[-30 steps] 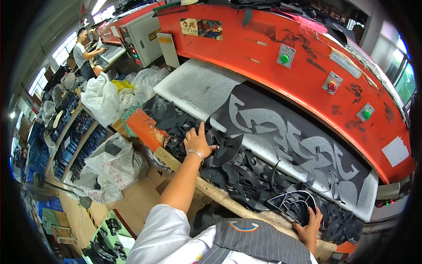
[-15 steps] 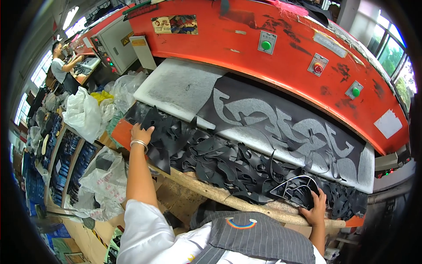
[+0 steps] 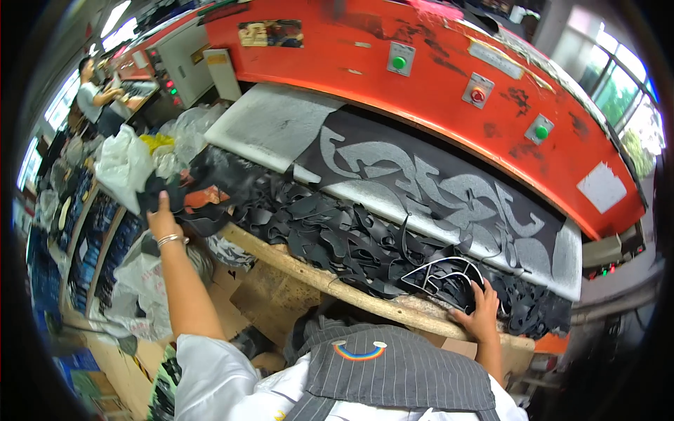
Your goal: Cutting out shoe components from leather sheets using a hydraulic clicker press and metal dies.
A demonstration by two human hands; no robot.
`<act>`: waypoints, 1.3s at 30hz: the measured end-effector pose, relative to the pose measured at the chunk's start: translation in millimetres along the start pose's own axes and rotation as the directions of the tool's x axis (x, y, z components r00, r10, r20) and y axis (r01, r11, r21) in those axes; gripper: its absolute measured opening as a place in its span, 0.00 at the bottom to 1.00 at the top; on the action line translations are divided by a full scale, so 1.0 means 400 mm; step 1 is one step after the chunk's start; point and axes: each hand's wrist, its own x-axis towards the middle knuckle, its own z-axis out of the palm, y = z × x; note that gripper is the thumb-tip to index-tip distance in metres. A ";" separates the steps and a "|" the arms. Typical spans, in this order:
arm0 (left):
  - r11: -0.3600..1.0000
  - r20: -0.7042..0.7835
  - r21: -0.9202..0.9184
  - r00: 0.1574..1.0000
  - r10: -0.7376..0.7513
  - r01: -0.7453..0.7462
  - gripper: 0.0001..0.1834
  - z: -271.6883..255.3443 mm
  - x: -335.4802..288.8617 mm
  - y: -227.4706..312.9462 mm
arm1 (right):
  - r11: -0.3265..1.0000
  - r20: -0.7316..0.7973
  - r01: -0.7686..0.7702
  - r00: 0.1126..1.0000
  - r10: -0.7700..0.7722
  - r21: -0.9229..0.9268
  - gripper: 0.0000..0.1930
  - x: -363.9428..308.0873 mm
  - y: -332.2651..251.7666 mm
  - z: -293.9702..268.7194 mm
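At the left end of the scrap pile, my left hand [image 3: 164, 220] is closed on black leather scraps [image 3: 202, 223], holding them out past the red end of the ledge. My right hand [image 3: 483, 314] grips the right side of a curved metal cutting die [image 3: 425, 269], which rests on the heap of black offcuts [image 3: 330, 238]. Behind the heap, a black leather sheet [image 3: 400, 140] with several curved shapes cut out lies on the pale cutting board [image 3: 270, 112]. The board shows through the openings.
A red machine beam [image 3: 337, 52] with green and red buttons spans the back. The wooden rail [image 3: 316, 275] borders the heap in front of me. Plastic bags [image 3: 123, 165] and shelves of dark pieces [image 3: 81, 238] stand at left. Another person [image 3: 95, 98] works at the far left.
My left hand has swung left and outward with black scraps, uncovering part of the red ledge end. My right hand stays at the cutting die. The whole view has shifted slightly.
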 end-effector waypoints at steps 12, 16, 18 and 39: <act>0.722 -0.484 -0.674 0.645 -0.591 0.156 0.18 -1.059 -0.574 -0.530 | 0.657 -0.041 0.663 0.714 -0.699 0.360 0.30 0.094 -0.240 0.037; 0.692 -0.679 -0.718 0.142 -0.720 0.072 0.17 -1.242 -0.798 -0.412 | 0.702 0.063 0.641 0.723 -0.688 0.311 0.34 0.262 -0.314 0.106; 0.737 -0.738 -0.670 0.181 -0.650 -0.087 0.22 -1.506 -0.894 -0.358 | 0.729 0.184 0.628 0.709 -0.680 0.273 0.34 0.284 -0.393 0.150; 0.994 0.457 -0.107 0.889 0.025 0.028 0.18 -0.116 -0.092 -0.167 | 0.860 0.419 -0.133 0.902 -0.100 0.492 0.27 0.420 -0.593 0.189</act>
